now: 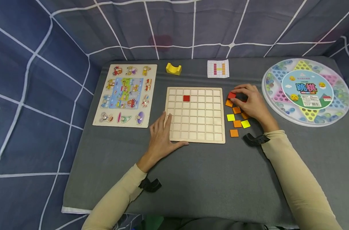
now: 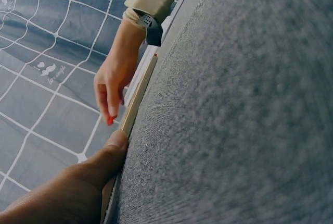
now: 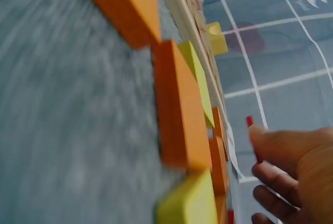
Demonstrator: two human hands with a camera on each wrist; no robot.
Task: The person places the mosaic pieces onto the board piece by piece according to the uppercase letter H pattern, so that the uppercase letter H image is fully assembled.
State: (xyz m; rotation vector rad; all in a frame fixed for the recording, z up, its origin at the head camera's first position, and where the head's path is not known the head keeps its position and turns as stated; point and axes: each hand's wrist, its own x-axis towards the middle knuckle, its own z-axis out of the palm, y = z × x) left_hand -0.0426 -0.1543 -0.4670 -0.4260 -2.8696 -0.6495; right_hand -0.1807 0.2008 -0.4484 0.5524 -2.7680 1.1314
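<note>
A wooden grid board (image 1: 197,142) lies in the middle of the table, with one red tile (image 1: 186,98) set in a square near its top. My left hand (image 1: 160,137) rests at the board's lower left corner, fingers along the left side and thumb (image 2: 117,139) against the near edge. To the right of the board, my right hand (image 1: 253,103) pinches a red tile (image 3: 250,122) between thumb and fingers, raised above the loose tiles. Orange tiles (image 1: 234,133) and yellow tiles (image 1: 231,118) lie scattered below and beside that hand, partly covered by it.
A pattern card (image 1: 218,69) lies behind the board, beside a yellow curved block (image 1: 173,69). On the left is a wooden peg puzzle (image 1: 98,121); a round Chinese checkers set (image 1: 306,92) sits far right. A grid-patterned curtain (image 1: 174,28) borders the table's back and left.
</note>
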